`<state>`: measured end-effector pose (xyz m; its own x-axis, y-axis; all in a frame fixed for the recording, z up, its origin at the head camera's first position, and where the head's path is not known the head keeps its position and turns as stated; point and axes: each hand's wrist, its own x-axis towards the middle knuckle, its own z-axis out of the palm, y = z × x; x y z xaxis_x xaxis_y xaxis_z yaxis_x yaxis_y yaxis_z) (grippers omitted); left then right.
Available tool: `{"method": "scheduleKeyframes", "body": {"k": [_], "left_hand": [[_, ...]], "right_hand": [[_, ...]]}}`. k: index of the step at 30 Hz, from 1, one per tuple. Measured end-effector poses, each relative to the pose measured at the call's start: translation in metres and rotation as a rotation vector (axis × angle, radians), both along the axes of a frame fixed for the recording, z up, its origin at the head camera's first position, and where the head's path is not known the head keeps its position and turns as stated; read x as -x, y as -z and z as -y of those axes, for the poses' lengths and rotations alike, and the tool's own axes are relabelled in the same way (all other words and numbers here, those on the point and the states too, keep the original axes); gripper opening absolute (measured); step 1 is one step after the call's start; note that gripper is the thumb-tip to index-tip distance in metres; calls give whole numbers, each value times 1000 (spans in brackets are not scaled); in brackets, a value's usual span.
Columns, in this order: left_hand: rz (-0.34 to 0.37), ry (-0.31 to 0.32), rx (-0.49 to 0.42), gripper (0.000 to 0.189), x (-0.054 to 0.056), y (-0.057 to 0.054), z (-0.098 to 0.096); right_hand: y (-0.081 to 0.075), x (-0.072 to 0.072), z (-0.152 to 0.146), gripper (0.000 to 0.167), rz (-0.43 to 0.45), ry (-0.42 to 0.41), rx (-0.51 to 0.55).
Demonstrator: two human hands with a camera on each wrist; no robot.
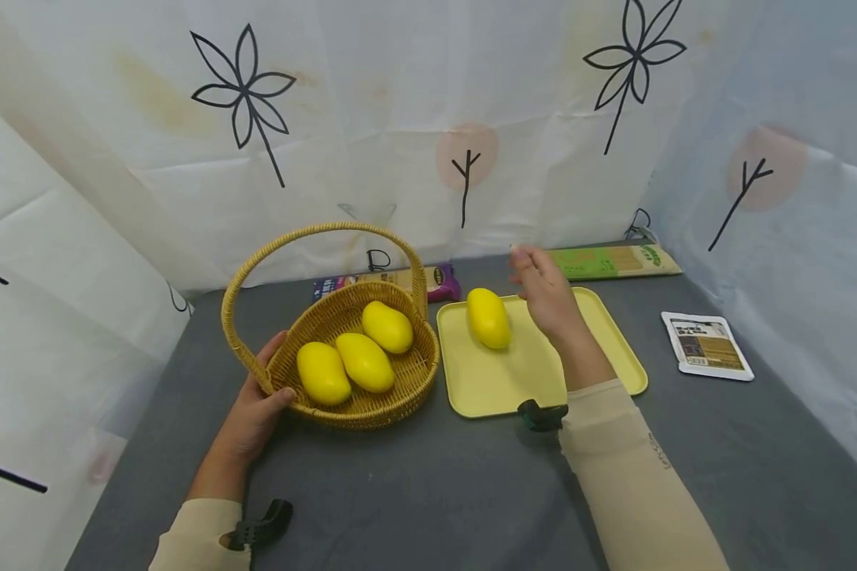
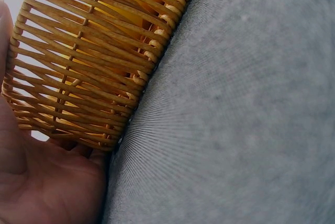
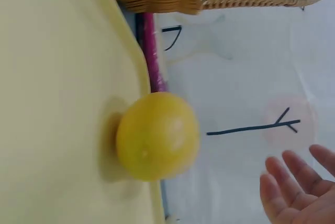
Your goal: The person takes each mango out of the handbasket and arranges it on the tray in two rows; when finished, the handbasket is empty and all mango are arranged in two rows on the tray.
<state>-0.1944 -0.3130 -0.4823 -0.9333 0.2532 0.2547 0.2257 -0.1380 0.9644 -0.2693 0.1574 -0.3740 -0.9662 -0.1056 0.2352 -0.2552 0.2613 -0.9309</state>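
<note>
A wicker basket [image 1: 400, 400] with a tall arched handle stands on the left of the table, with three yellow mangoes [image 1: 365, 362] inside. My left hand [image 1: 253, 416] grips its left rim, thumb on the near edge and fingers round the outside; the left wrist view shows the palm against the woven wall [image 2: 78, 67]. One more mango [image 1: 489, 319] lies on the left part of a pale yellow tray [image 1: 500, 388]. Above that tray, to the right of the mango and apart from it, my right hand [image 1: 548, 295] holds nothing, its fingers loosely bent in the right wrist view.
Behind the basket lies a purple-ended packet [image 1: 441, 282]. A long green packet [image 1: 600, 263] lies behind the tray, against the back cloth. To the right of the tray is a white-edged flat pouch [image 1: 707, 346]. Printed cloth walls [image 1: 400, 103] enclose the grey table.
</note>
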Motion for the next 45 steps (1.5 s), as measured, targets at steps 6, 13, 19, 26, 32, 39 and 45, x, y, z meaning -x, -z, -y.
{"method": "scheduleKeyframes", "body": {"k": [6, 13, 19, 26, 32, 39, 45], "left_hand": [[-10, 3, -4, 83, 1, 1, 1], [-16, 7, -4, 83, 0, 1, 0], [-16, 1, 2, 83, 0, 1, 0], [-4, -2, 9, 84, -1, 0, -1], [-4, -1, -1, 82, 0, 1, -2], [-43, 17, -49, 81, 0, 2, -4], [-29, -1, -52, 81, 0, 0, -4]], "right_hand": [[-14, -11, 15, 62, -105, -62, 46], [-22, -27, 43, 79, -176, -200, 60], [-18, -37, 65, 96, -227, -277, 21], [-1, -43, 95, 88, -181, -394, -10], [20, -42, 115, 77, -111, -450, -91], [28, -45, 131, 84, -82, -479, -185], [25, -44, 143, 87, -107, -494, -316]]}}
